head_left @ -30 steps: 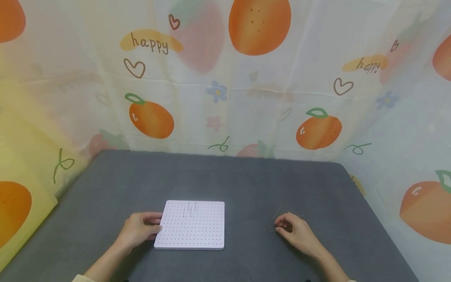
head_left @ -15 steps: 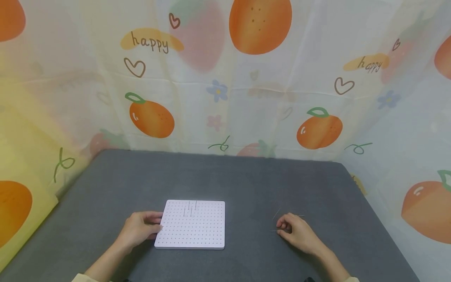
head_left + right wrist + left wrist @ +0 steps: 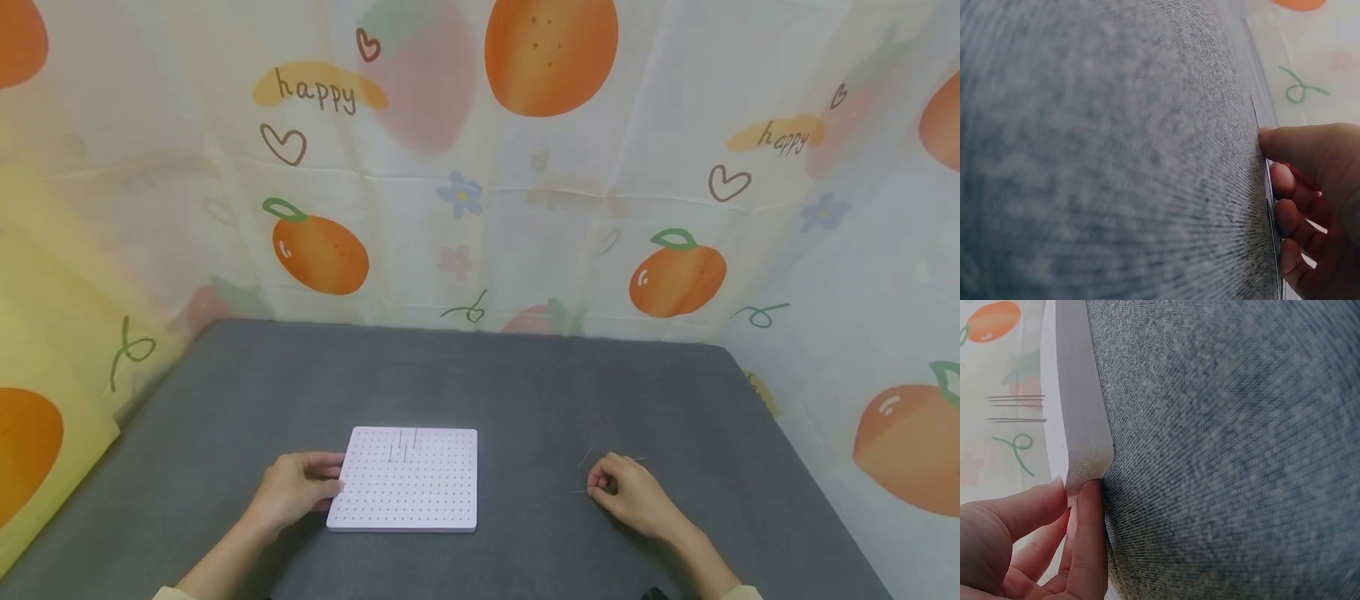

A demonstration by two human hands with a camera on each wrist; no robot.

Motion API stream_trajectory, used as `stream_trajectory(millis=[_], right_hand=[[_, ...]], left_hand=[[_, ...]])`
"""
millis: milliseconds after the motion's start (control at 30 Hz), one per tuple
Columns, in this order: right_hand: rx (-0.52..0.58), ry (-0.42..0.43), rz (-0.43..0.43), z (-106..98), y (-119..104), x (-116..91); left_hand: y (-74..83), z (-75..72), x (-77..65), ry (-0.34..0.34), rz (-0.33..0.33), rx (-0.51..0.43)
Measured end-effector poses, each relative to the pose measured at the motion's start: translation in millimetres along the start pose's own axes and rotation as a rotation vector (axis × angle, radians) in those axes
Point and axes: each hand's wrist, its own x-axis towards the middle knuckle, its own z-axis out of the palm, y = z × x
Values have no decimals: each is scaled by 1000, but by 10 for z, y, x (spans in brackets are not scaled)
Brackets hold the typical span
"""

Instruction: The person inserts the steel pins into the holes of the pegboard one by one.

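My left hand (image 3: 292,490) holds the left edge of a white pegboard (image 3: 420,492) covered in rows of small holes. In the left wrist view the thumb (image 3: 1038,506) lies on the board's face and the fingers are at its side and underside near a corner. Several thin metal pins (image 3: 406,451) stand upright in the board's far part. To the right of the board, my right hand (image 3: 633,497) is down on the table, its thumb and forefinger pinching a thin metal pin (image 3: 579,492) that lies on the cloth; the other fingers are curled.
Two more loose pins lie around the right hand: a slanted pin (image 3: 587,455) beyond the fingertips and a partly hidden pin (image 3: 641,458) behind the hand. A dark grey cloth (image 3: 525,383) covers the table. Printed curtains (image 3: 525,242) hang behind and at both sides.
The right hand's thumb and forefinger have drawn slightly closer together at the pin. The left hand and the pegboard have stayed in place.
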Motion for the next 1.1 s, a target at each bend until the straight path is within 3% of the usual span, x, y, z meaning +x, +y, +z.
stream_trajectory(millis=[533,1100], right_hand=[[-19,-11,34,-1,-30,10],[112,-67,105,-15,-62,46]], left_hand=[[12,-11,-8,-8,4,6],[18,9,4,3,-17,18]])
